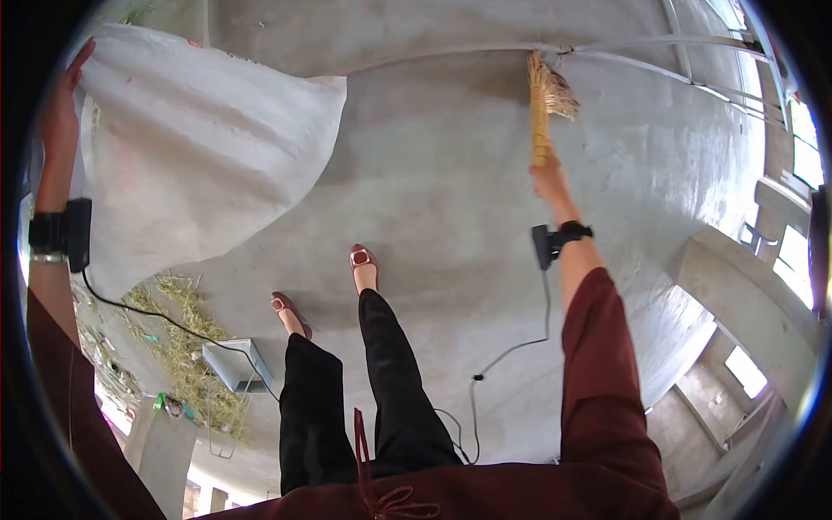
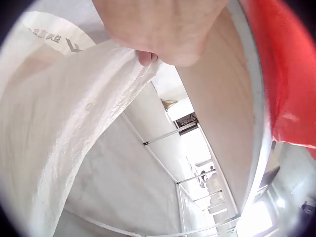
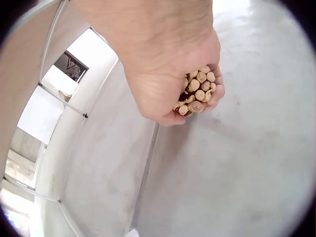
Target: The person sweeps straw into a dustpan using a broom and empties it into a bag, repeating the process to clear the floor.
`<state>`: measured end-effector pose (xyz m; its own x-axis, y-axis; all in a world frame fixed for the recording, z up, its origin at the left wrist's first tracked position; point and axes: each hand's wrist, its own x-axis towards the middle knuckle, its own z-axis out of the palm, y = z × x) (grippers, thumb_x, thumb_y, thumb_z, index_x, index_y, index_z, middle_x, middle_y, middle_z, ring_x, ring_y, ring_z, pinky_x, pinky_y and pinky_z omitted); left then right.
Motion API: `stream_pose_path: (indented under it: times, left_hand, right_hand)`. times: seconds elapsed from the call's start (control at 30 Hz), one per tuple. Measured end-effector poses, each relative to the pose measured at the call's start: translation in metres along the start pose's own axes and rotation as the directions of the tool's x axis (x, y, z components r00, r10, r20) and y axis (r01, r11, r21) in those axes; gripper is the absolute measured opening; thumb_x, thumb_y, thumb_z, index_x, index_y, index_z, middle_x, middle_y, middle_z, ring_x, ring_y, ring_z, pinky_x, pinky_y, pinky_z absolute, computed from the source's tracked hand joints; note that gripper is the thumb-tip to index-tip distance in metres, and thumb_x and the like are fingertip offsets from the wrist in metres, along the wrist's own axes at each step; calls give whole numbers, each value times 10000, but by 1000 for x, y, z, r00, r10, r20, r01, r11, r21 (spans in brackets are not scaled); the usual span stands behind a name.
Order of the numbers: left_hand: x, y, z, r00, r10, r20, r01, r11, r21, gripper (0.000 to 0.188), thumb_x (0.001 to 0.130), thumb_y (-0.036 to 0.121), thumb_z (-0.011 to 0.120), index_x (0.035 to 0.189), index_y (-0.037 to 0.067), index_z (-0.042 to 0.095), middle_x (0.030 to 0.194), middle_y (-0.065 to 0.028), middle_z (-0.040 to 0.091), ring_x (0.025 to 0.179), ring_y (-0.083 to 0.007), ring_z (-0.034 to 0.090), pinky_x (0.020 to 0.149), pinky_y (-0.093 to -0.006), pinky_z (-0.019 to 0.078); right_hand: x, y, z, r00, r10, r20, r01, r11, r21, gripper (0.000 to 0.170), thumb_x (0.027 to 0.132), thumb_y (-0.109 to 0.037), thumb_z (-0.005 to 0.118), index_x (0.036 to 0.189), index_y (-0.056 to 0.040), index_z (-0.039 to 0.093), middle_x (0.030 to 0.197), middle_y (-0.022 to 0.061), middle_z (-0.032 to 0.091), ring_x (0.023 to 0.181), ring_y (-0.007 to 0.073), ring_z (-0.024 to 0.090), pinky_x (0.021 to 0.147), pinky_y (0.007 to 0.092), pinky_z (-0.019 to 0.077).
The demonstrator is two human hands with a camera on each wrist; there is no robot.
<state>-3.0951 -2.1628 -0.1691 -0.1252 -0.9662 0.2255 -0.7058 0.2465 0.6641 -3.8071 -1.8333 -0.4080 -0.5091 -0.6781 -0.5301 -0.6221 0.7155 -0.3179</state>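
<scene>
At the far left of the head view, my left hand (image 1: 62, 113) grips the upper edge of a large white sheet (image 1: 208, 147). The sheet hangs out to the right and reaches down beside my legs. Printed characters show on the same white sheet (image 2: 44, 123) in the left wrist view, where my fingers curl over its edge. My right hand (image 1: 552, 182) is wrapped around the handle of a short straw hand broom (image 1: 539, 130), whose bristles point away from me. In the right wrist view, the bundled stalk ends of the broom handle (image 3: 199, 89) stick out of my fist.
Loose straw (image 1: 186, 347) lies on the concrete floor at left, with a grey metal scoop-like box (image 1: 238, 366) beside it. A pale rail (image 1: 451, 54) runs across the far side. Black cables hang from both wrist cameras. Something red (image 2: 294, 74) stands close to my left wrist.
</scene>
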Motion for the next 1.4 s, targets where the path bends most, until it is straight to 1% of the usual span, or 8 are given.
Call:
stream_pose_path:
  times: [0.1, 0.17, 0.5, 0.63, 0.73, 0.87, 1.33, 1.4]
  left_hand:
    - [13, -23, 6, 999, 32, 23, -33, 998, 56, 452, 955, 261, 231, 1208, 28, 525, 1270, -4, 509, 1184, -100, 405, 1028, -264, 240]
    - [14, -11, 14, 863, -496, -95, 475, 861, -181, 421, 940, 320, 321, 1189, 59, 539, 1229, 18, 545, 1157, -61, 409, 948, -255, 293]
    - [-96, 46, 9, 815, -557, 157, 560, 828, 29, 598, 862, 379, 488, 1355, 86, 317, 1251, -57, 490, 1215, -170, 396, 961, -372, 312]
    - [-194, 110, 39, 903, -108, 417, -50, 935, 352, 1044, 583, 147, 789, 1395, 52, 139, 1332, -195, 352, 1235, -329, 355, 1028, -400, 289]
    - [-233, 147, 47, 752, -325, 574, -44, 844, 535, 1133, 482, 187, 823, 1387, 57, 154, 1385, -211, 277, 1267, -361, 291, 1041, -408, 245]
    - [-269, 162, 46, 703, -279, 654, -272, 744, 610, 1063, 520, 297, 814, 1363, 39, 220, 1363, -216, 298, 1237, -367, 316, 1000, -439, 270]
    - [-475, 93, 85, 766, -468, 441, 425, 883, 198, 342, 831, 182, 526, 1128, 13, 539, 1131, -183, 547, 1085, -355, 475, 934, -435, 354]
    - [-467, 109, 90, 808, -291, 512, 203, 954, 222, 337, 840, 180, 517, 1127, 4, 533, 1122, -193, 548, 1072, -344, 490, 919, -425, 370]
  right_hand:
    - [-84, -13, 65, 986, -165, -10, 161, 972, -171, 698, 723, -126, 580, 1348, -71, 275, 871, 233, 611, 807, 389, 598, 667, 449, 485]
    - [-153, -16, 69, 963, -228, 145, 258, 937, -235, 791, 689, -72, 594, 1378, -52, 205, 869, 238, 601, 792, 399, 582, 686, 455, 476]
    - [-205, -6, 2, 977, -212, 10, 212, 976, 47, 704, 719, -61, 556, 1363, -94, 273, 1021, 243, 583, 903, 391, 575, 711, 421, 483]
    - [-154, -53, 36, 998, -35, 59, 32, 998, 56, 726, 713, -83, 561, 1370, -94, 253, 969, 242, 595, 841, 379, 594, 671, 425, 488]
    - [-187, -77, 85, 976, 31, 217, -20, 998, -52, 792, 697, -119, 588, 1387, -100, 200, 892, 252, 591, 794, 377, 596, 658, 452, 481]
    - [-273, -54, 130, 911, -315, 266, 361, 922, -144, 847, 691, -95, 592, 1403, -101, 134, 811, 234, 568, 704, 411, 569, 615, 473, 469]
    - [-380, -64, 114, 869, -236, 435, 275, 961, -27, 829, 688, -72, 600, 1391, -67, 160, 794, 211, 565, 707, 379, 572, 638, 456, 469]
    - [-380, -67, 114, 870, -231, 435, 265, 964, -16, 823, 687, -74, 600, 1388, -65, 168, 796, 213, 571, 715, 382, 574, 647, 454, 471]
